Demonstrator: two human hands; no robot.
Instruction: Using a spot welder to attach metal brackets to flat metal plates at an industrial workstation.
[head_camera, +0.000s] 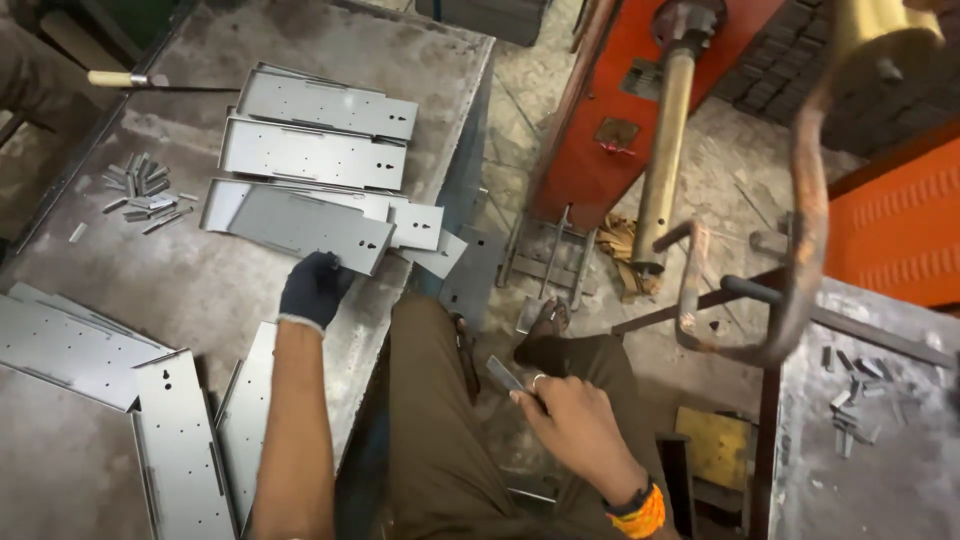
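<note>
Left hand (315, 288), in a dark glove, closed on the near edge of a grey sheet-metal plate (300, 222), thumb on top. Plate lying at a slant across the middle of the desk (200, 290), overlapping another plate underneath, close to the desk's right edge. Right hand (570, 415), bare, down over the lap to the right of the desk, pinching a small metal strip (503, 373) between thumb and fingers.

Farther back, two more plates of the same kind (320, 105), laid one behind the other. Far left, a scatter of small metal pieces (140, 192). Near left, longer panels (70, 350) fanned out on the desk. To the right, an orange machine (620, 110) with a brass rod (665, 150) pointing down toward the floor.

Probably best to keep the gloved grip square on the plate's edge, away from the bare corners. Better to lift than to drag, so as not to pull the lower plate off the desk. Worth keeping the strip pinched flat and clear of the knee, with the sharp end turned outward.
</note>
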